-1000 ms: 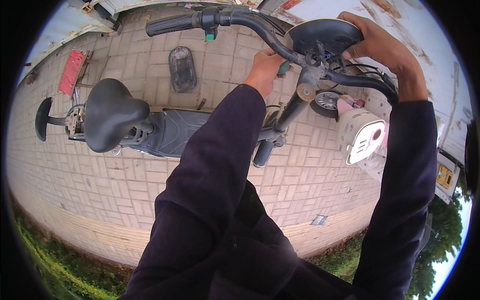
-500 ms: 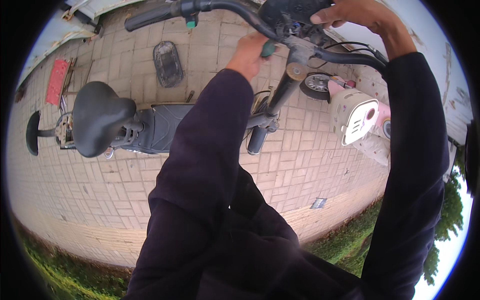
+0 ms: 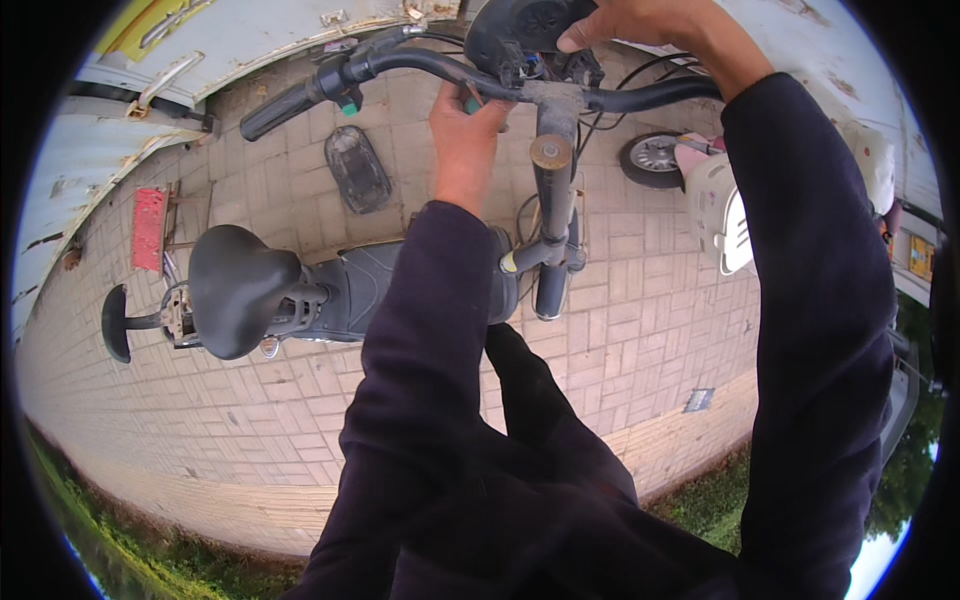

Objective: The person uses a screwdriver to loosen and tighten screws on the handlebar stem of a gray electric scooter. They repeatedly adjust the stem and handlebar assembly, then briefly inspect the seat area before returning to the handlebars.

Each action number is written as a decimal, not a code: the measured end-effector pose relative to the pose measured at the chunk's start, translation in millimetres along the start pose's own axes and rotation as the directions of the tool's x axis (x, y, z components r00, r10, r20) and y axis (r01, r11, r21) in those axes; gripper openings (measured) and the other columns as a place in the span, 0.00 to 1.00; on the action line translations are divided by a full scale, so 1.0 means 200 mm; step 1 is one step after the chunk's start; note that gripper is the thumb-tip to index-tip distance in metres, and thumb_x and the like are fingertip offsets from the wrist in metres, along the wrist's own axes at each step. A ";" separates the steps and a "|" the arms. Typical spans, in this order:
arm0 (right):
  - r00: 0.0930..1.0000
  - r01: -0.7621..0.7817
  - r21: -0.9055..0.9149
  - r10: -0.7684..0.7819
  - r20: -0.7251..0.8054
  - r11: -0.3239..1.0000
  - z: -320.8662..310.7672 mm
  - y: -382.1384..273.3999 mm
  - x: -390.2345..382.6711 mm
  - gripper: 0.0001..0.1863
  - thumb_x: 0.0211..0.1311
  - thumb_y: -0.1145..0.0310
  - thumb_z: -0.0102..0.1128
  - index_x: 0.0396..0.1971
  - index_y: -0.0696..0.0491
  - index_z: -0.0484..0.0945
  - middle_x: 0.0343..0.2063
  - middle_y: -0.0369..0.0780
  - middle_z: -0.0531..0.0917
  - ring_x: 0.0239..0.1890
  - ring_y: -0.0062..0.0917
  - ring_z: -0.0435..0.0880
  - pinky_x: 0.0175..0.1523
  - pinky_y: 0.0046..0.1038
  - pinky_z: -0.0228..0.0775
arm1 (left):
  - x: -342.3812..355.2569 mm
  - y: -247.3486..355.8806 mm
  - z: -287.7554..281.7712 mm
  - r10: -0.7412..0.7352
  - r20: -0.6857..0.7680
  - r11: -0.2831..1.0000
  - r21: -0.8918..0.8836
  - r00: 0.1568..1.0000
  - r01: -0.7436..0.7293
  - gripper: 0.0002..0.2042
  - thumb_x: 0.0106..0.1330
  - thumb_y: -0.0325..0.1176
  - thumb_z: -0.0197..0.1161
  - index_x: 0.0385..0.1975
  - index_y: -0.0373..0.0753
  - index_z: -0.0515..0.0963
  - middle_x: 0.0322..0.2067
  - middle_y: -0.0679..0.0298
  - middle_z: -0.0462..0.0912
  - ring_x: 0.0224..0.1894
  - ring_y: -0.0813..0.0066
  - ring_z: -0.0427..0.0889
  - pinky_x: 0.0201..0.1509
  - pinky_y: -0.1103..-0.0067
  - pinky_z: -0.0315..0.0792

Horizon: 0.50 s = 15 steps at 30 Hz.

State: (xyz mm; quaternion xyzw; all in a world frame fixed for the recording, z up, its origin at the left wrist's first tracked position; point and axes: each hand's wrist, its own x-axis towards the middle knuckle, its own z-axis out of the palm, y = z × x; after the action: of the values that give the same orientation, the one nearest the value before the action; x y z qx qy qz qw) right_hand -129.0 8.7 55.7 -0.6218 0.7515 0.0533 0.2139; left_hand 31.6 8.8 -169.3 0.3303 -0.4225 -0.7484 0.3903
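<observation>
Both hands are up on the bike. Left hand (image 3: 468, 140) grips a small green-handled tool against the handlebar (image 3: 420, 68). Right hand (image 3: 640, 25) rests its fingers on the round black dash (image 3: 525, 25). Black seat (image 3: 235, 288) sits lower left. Farther off, a white scooter (image 3: 715, 205) stands on the brick ground (image 3: 640, 330).

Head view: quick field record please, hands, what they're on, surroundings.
left hand: at the middle of the handlebar, gripping a small green-handled tool, mostly hidden
right hand: resting on the black display unit
vehicle: small electric bike, black saddle
ground: brick paving, grass strip at the edge
nearby: white scooter, dark flat object on the paving
</observation>
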 end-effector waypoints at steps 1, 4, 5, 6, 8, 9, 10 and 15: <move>1.000 -0.016 -0.056 0.015 -0.026 0.998 0.01 0.01 0.00 0.26 0.52 0.59 0.76 0.46 0.60 0.80 0.40 0.52 0.86 0.48 0.44 0.84 0.53 0.38 0.72 | 0.00 -0.01 0.00 0.015 -0.009 1.000 -0.012 1.000 -0.015 0.10 0.63 0.27 0.71 0.40 0.38 0.77 0.36 0.66 0.85 0.36 0.78 0.84 0.36 0.78 0.76; 0.993 -0.043 -0.127 0.029 -0.112 0.991 0.08 0.06 0.00 0.27 0.51 0.56 0.76 0.44 0.60 0.80 0.42 0.53 0.85 0.51 0.47 0.82 0.55 0.41 0.72 | 0.00 -0.04 0.01 0.024 -0.009 0.998 -0.060 1.000 -0.025 0.09 0.63 0.27 0.71 0.39 0.38 0.77 0.35 0.67 0.85 0.34 0.79 0.83 0.37 0.77 0.77; 0.991 -0.034 -0.135 0.015 -0.134 0.990 0.10 0.08 -0.01 0.27 0.51 0.55 0.76 0.44 0.60 0.80 0.42 0.53 0.85 0.51 0.47 0.82 0.55 0.41 0.72 | 0.00 -0.05 0.01 0.014 0.005 0.997 -0.074 1.000 -0.013 0.09 0.63 0.27 0.71 0.38 0.39 0.77 0.35 0.67 0.85 0.34 0.79 0.83 0.37 0.77 0.77; 0.987 -0.022 -0.145 -0.001 -0.159 0.989 0.10 0.10 -0.01 0.27 0.51 0.55 0.76 0.44 0.60 0.80 0.42 0.53 0.85 0.51 0.47 0.82 0.55 0.41 0.72 | 0.02 -0.06 0.01 0.025 0.029 0.995 -0.095 0.999 -0.023 0.09 0.64 0.27 0.71 0.38 0.39 0.77 0.35 0.67 0.85 0.35 0.79 0.83 0.37 0.77 0.78; 0.992 -0.076 -0.125 0.063 -0.105 0.989 0.12 0.13 0.03 0.32 0.50 0.53 0.77 0.49 0.59 0.78 0.44 0.54 0.84 0.52 0.48 0.82 0.56 0.41 0.72 | 0.05 -0.07 0.00 0.051 0.018 0.996 -0.071 0.999 -0.050 0.08 0.63 0.27 0.71 0.38 0.39 0.77 0.34 0.68 0.84 0.34 0.80 0.82 0.37 0.77 0.78; 0.994 -0.083 -0.116 0.073 -0.087 0.990 0.12 0.15 0.05 0.34 0.49 0.52 0.77 0.51 0.59 0.78 0.46 0.54 0.84 0.53 0.47 0.82 0.57 0.41 0.72 | 0.06 -0.07 0.00 0.075 0.021 0.995 -0.064 0.997 -0.074 0.08 0.63 0.27 0.71 0.38 0.39 0.77 0.34 0.68 0.84 0.34 0.80 0.82 0.37 0.77 0.78; 0.994 -0.091 -0.106 0.084 -0.069 0.990 0.13 0.18 0.08 0.36 0.49 0.51 0.77 0.53 0.58 0.77 0.47 0.55 0.84 0.53 0.47 0.82 0.57 0.40 0.72 | 0.08 -0.08 -0.01 0.079 0.006 0.995 -0.069 0.997 -0.079 0.09 0.61 0.25 0.71 0.38 0.39 0.77 0.33 0.69 0.81 0.32 0.82 0.79 0.35 0.79 0.74; 0.998 -0.064 0.232 0.064 0.007 0.971 0.24 0.28 0.12 0.33 0.50 0.60 0.78 0.56 0.57 0.79 0.36 0.38 0.86 0.36 0.26 0.81 0.45 0.27 0.74 | 0.06 -0.08 -0.02 0.040 -0.060 0.998 0.040 0.997 -0.038 0.11 0.56 0.22 0.71 0.36 0.37 0.78 0.31 0.71 0.77 0.30 0.85 0.72 0.33 0.84 0.67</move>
State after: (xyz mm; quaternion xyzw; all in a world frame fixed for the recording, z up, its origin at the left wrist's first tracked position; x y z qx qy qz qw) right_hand -174.3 16.5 -6.9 -0.5681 0.7722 -0.0282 0.2831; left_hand 23.8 2.6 -188.1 0.3520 -0.4313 -0.7219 0.4110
